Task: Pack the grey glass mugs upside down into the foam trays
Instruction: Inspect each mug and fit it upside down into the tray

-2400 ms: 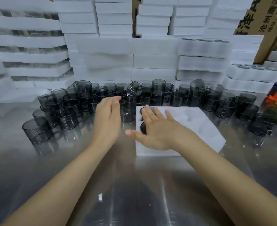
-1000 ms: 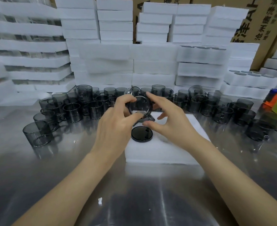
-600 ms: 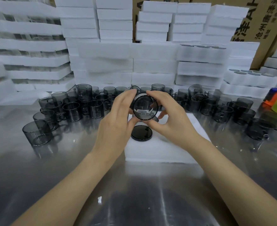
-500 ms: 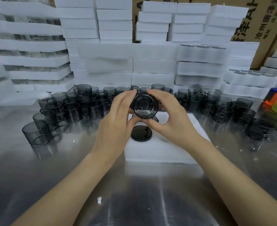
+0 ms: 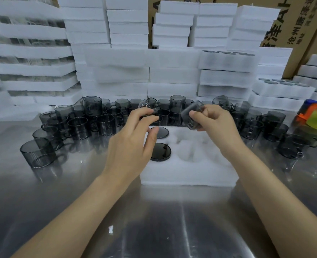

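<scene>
A white foam tray point(image 5: 187, 170) lies on the steel table in front of me. Two grey glass mugs stand upside down in its left pockets, one at the far side point(image 5: 161, 132) and one nearer point(image 5: 160, 152). My right hand point(image 5: 217, 125) grips a third grey mug point(image 5: 192, 116), tilted, over the tray's far edge. My left hand point(image 5: 129, 144) hovers over the tray's left side with loosely curved fingers and holds nothing; its thumb is above the far upturned mug. Several loose grey mugs point(image 5: 101, 123) crowd the table behind the tray.
Stacks of white foam trays point(image 5: 172, 71) wall off the back and left of the table, some filled with mugs. More loose mugs point(image 5: 291, 146) stand at the right. A green and orange object point(image 5: 316, 116) sits far right. Cardboard boxes point(image 5: 299, 25) rise behind.
Both hands held one mug up together; now the left hand has let go and the right hand has carried the mug to the right and tilted it.
</scene>
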Motion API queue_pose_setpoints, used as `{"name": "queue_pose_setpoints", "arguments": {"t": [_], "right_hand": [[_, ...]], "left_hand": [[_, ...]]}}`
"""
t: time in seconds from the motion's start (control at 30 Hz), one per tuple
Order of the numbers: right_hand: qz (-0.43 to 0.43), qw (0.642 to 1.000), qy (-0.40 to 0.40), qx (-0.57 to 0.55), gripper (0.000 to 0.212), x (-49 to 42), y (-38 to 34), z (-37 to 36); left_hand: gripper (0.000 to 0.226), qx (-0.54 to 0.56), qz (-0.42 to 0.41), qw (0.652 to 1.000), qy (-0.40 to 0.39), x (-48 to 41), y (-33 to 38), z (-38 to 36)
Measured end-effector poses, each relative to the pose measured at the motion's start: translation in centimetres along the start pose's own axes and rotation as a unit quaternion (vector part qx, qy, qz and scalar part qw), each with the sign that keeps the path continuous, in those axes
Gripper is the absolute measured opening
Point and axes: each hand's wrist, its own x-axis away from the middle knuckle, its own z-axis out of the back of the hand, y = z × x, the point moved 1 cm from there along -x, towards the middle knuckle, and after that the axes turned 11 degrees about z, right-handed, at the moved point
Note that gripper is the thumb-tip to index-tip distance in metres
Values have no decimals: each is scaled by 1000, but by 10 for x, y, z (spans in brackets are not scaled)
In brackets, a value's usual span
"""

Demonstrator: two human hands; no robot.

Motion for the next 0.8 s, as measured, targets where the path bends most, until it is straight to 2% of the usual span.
{"name": "queue_pose_setpoints", "arguments": {"t": [0.13,0.23,0.37,0.47,0.53,0.63,0.8], "right_hand": [[-21,999,-23,-26,50,-1,4,3],[-20,997,-56,43,61,3,6,1],[10,986,-79,144,41,6,5,-7],[68,966,-116,222,29,10,3,-14],[96,949,-140,265,36,13,4,-16],[111,943,-164,269,48,12,3,-15],[91,914,-236,317,45,11,2,-22]], "left_hand": [[20,-4,19,1000,-13,1,0,-1],[20,-4,32,999,-21,2,0,-1],[20,-18,43,998,-36,4,1,-2],[20,-21,62,997,-50,5,1,-3],[21,-19,76,995,-56,4,0,-3],[25,-23,86,994,-62,5,0,-3],[27,-19,82,994,-64,6,1,-5]]}}
